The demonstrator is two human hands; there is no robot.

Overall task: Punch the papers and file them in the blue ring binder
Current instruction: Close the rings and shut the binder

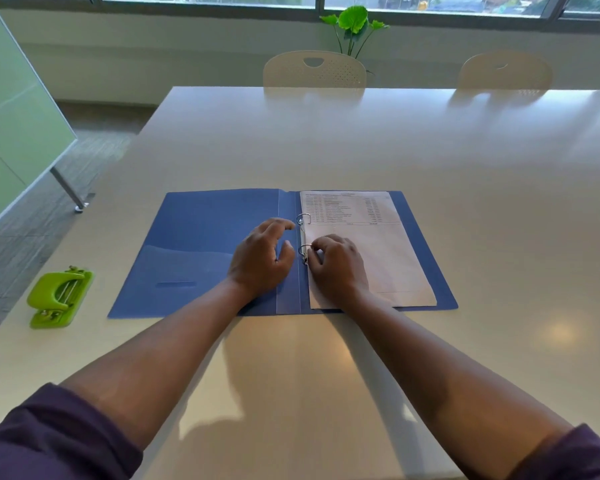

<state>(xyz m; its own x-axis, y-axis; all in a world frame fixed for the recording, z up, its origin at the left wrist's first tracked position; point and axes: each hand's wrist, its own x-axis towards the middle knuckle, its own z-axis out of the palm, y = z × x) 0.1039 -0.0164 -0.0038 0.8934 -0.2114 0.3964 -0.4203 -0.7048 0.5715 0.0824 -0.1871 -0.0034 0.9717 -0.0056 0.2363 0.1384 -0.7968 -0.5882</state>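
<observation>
The blue ring binder [194, 237] lies open flat on the table. A stack of printed papers [378, 244] sits on its right half, threaded on two metal rings [303, 219] by the spine. My left hand [262, 258] rests on the left inner cover beside the spine, fingers loosely curled with the fingertips near the upper ring. My right hand [336, 265] lies on the papers' left edge and its fingertips pinch the lower ring [304, 252]. The green hole punch [60, 297] stands apart at the table's left edge.
The pale table [430, 150] stretches far ahead and to the right. Two cream chairs [314, 69] stand at its far side, with a green plant [353, 24] behind them by the window. A green glass board [14, 109] on a metal leg stands to the left.
</observation>
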